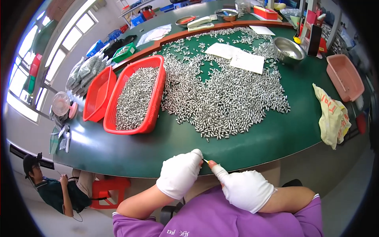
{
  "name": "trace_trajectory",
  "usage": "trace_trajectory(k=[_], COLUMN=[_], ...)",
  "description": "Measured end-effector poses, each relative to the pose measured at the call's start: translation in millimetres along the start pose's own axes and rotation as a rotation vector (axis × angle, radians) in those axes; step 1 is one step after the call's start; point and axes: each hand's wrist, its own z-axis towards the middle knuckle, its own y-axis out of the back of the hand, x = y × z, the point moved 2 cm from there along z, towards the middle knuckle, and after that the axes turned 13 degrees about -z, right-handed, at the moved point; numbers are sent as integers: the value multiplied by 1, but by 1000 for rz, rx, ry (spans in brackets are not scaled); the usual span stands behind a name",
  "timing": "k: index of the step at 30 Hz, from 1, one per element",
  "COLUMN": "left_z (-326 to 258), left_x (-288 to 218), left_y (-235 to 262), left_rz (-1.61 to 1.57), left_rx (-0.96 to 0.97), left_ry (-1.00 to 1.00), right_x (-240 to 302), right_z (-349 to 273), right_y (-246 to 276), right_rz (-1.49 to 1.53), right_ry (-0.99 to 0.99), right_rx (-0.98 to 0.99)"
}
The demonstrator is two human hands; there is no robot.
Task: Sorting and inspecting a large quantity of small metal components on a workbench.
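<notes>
Both my hands wear white gloves and meet at the near edge of the green table (118, 150). My left hand (179, 173) is curled into a loose fist. My right hand (242, 187) points a taped finger toward it. Between the two fingertips sits a tiny pale yellowish piece (205, 161); which hand pinches it is hard to tell. A big heap of small silver metal parts (225, 98) covers the table ahead of my hands.
A red basket (152, 98) full of the silver parts stands left, an empty red basket (94, 98) beside it. A steel bowl (289, 49), white papers (246, 61), a pink tray (345, 77) and a yellow bag (333, 118) lie right. A person (55, 189) sits lower left.
</notes>
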Motion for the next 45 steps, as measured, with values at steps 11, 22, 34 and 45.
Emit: trace_trajectory(k=[11, 22, 34, 45], left_z=[24, 109, 96, 95], left_x=[28, 14, 21, 22], left_y=[29, 15, 2, 2], left_rz=[-834, -1699, -1714, -1828], left_rx=[-47, 190, 166, 339], left_ry=[12, -65, -78, -20], right_x=[-131, -244, -83, -94], right_z=[-21, 0, 116, 116], right_y=[53, 52, 66, 43], right_rz=[-295, -607, 109, 384], right_ry=[-707, -889, 339, 331], right_rx=[-641, -457, -761, -772])
